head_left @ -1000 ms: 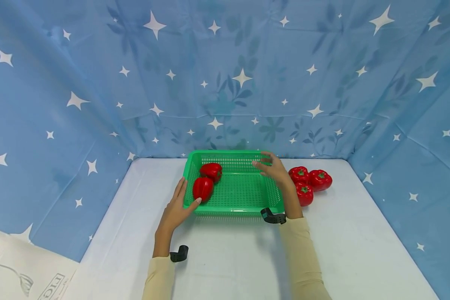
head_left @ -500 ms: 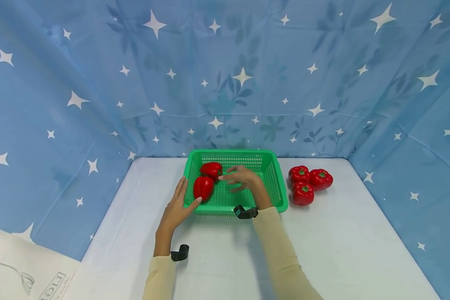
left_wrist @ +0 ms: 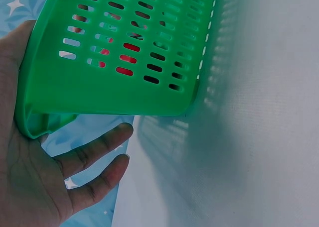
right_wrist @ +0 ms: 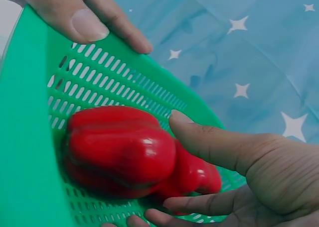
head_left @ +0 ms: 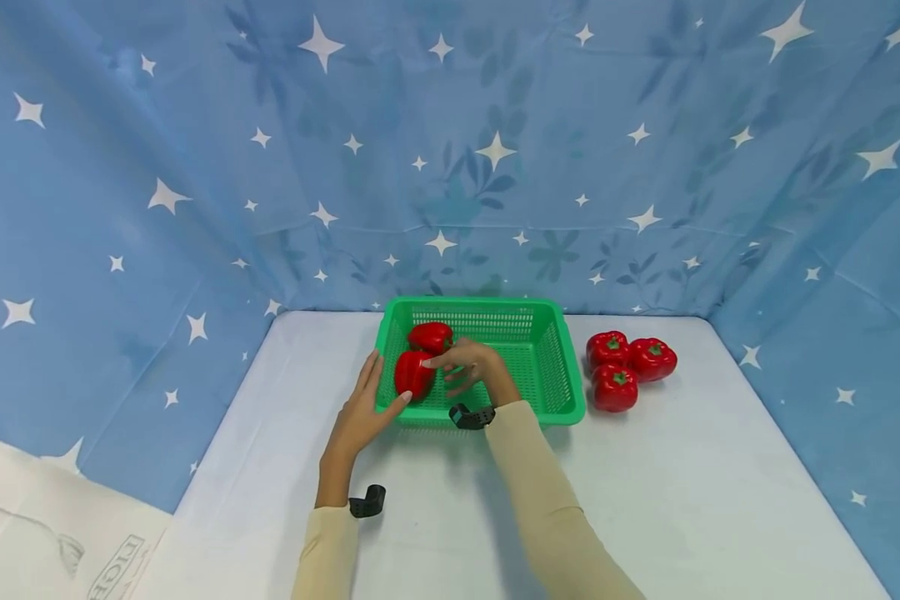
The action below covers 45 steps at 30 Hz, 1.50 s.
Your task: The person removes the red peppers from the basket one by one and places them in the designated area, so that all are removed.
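A green slotted plastic basket (head_left: 562,367) holds two red bell peppers at its left end. The front bell pepper (head_left: 414,375) lies against the back bell pepper (head_left: 430,335). My right hand (head_left: 474,358) is inside the basket beside the front pepper. In the right wrist view its thumb and fingers are spread apart around the near end of the peppers, with no grip visible. My left hand (head_left: 356,417) rests on the basket's front left corner, thumb over the rim, the other fingers straight along the outside. Two of these fingers (left_wrist: 99,184) stand free of the wall in the left wrist view.
Three more red bell peppers sit in a cluster to the right of the basket: one at the back left (head_left: 607,346), one at the right (head_left: 654,358), one in front (head_left: 615,388). A blue star-patterned curtain (head_left: 495,208) encloses the white table (head_left: 720,467).
My right hand has moved left from the basket's right side to the front pepper. My left hand stays on the corner. The whole head view has shifted slightly.
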### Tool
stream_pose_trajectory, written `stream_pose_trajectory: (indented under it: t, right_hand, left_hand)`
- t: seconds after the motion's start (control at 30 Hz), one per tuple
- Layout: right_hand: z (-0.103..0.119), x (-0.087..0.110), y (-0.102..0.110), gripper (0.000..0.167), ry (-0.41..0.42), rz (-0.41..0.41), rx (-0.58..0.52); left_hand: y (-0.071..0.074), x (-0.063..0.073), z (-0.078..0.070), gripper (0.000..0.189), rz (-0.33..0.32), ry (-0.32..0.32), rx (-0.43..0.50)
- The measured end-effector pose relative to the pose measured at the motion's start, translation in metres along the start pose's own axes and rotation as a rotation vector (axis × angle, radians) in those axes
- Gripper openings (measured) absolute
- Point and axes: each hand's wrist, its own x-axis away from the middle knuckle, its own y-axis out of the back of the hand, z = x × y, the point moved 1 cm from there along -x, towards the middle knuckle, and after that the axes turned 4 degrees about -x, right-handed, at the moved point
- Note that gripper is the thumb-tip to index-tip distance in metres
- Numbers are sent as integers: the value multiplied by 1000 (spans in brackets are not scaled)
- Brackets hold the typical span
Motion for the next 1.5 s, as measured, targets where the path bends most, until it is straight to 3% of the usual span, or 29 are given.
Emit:
stream_pose_trajectory:
  t: [0.23, 0.87, 1.5]
  right_hand:
    - [-1, -5, -3, 87, -58, -12, -35]
    - [-5, -18, -20, 83, -77, -52, -46]
    - [-12, -25, -29, 85, -81, -85, -159]
  left_hand:
    - [-1, -2, -3, 91, -1, -19, -16]
    - [3, -2, 0, 91, 8, -5, -37]
    - [1, 0, -1, 91, 3, -3, -11]
